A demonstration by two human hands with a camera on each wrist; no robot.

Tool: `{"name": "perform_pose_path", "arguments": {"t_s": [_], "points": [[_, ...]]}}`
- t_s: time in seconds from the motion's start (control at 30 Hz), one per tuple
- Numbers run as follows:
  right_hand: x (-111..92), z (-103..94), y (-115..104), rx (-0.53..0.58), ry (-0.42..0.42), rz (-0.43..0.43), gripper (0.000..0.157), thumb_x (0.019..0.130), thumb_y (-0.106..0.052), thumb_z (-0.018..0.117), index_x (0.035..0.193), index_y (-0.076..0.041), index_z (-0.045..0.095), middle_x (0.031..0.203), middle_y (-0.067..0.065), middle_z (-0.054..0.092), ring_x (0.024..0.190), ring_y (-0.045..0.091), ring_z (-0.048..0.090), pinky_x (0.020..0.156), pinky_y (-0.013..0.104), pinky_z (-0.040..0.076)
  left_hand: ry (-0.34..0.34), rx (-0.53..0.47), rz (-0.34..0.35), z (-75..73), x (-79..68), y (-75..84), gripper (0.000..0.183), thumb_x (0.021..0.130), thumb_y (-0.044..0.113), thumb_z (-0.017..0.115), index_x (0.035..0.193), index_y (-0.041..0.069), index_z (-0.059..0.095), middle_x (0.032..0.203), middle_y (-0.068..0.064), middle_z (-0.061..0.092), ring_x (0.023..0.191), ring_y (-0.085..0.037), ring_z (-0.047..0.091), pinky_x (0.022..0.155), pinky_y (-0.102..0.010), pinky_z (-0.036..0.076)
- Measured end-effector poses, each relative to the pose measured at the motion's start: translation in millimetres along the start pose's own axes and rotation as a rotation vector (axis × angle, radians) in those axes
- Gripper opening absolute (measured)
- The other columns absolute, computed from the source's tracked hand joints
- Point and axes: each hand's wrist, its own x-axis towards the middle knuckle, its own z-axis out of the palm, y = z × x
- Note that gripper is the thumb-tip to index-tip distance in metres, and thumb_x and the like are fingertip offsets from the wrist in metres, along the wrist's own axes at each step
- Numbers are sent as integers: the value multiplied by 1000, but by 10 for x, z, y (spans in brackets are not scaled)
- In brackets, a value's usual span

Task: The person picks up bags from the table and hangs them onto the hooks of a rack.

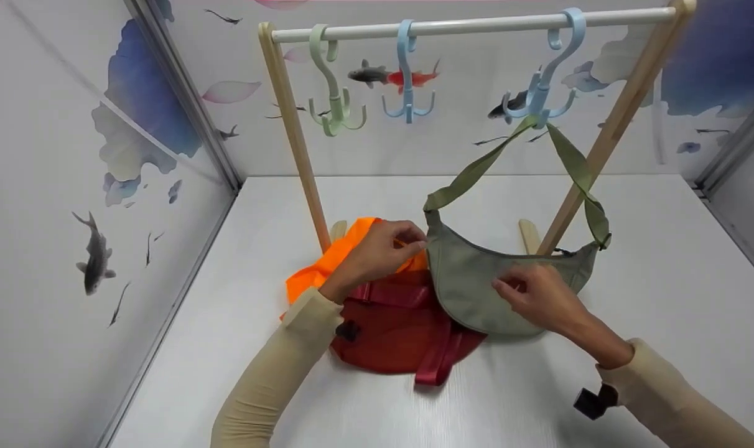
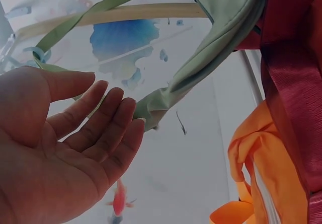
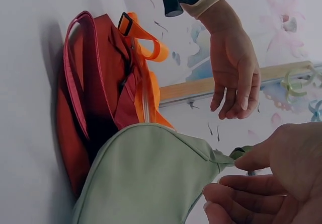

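A grey-green shoulder bag [image 1: 476, 280] hangs by its green strap [image 1: 476, 174] from the right-hand blue hook [image 1: 539, 96] on the rack. My right hand [image 1: 539, 295] is in front of the bag's body, fingers loosely bent and holding nothing. To the left of the bag, my left hand [image 1: 383, 249] has its fingers relaxed close to the strap's lower left end. The left wrist view shows that palm [image 2: 75, 148] bare. Below the left hand lie a dark red bag [image 1: 389, 336] and an orange bag [image 1: 315, 277], partly covered by that arm.
A white rail [image 1: 489, 25] on wooden posts [image 1: 296, 137] also carries a green hook [image 1: 333, 93] and another blue hook [image 1: 408, 81], both without bags. Walls with fish prints enclose the white table [image 1: 663, 280] on the left, back and right.
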Motion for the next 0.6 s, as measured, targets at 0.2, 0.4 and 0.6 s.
{"name": "perform_pose_path", "arguments": {"t_s": [0.2,0.4,0.6], "points": [[-30,142,22,-7,-22,-7,12,93,-12,69,86,-7,77,77,-2,71,66,5,60,60,25,49,-13,25,3,61,-50,-99,15,97,15,62,103,3,71,100,-5,70,94,-16,65,87,-34,54],[-43,280,47,0,-48,-47,13,92,-11,68,84,-6,77,78,-1,73,65,4,57,59,24,49,-27,55,-62,94,-87,-163,16,97,17,62,105,6,72,101,-2,71,94,-14,65,86,-29,53],[-64,397,40,10,-98,-51,13,92,-12,68,85,-7,77,80,-1,73,69,5,61,61,25,51,-60,135,-76,143,-107,-257,15,97,16,63,105,6,72,102,-2,71,93,-16,63,87,-30,52]]}}
